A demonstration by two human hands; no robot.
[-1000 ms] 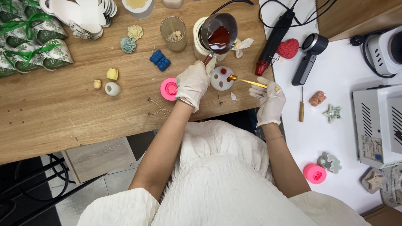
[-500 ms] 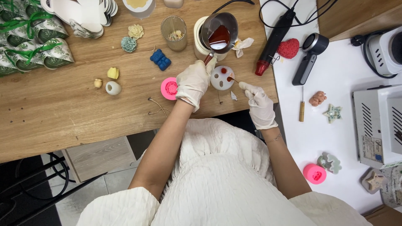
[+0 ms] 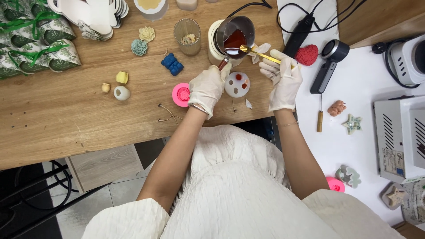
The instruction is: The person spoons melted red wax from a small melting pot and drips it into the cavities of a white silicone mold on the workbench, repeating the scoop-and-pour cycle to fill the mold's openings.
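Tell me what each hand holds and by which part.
Left hand grips the small metal pot by its handle; right hand pinches the gold spoon by its stem end.

I note thin, matt latex-like gloves on left hand [image 3: 207, 88] and right hand [image 3: 283, 82]. Metal pot [image 3: 237, 33]: shiny, holding glossy red liquid. Gold stick [image 3: 261, 55]: metallic sheen. Table [image 3: 66, 115]: matt wood grain. White mould [image 3: 237, 85]: translucent, smooth.

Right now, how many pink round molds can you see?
2. One pink mold lies on the wooden table beside the left hand; another pink mold sits on the white table, partly hidden by the right arm.
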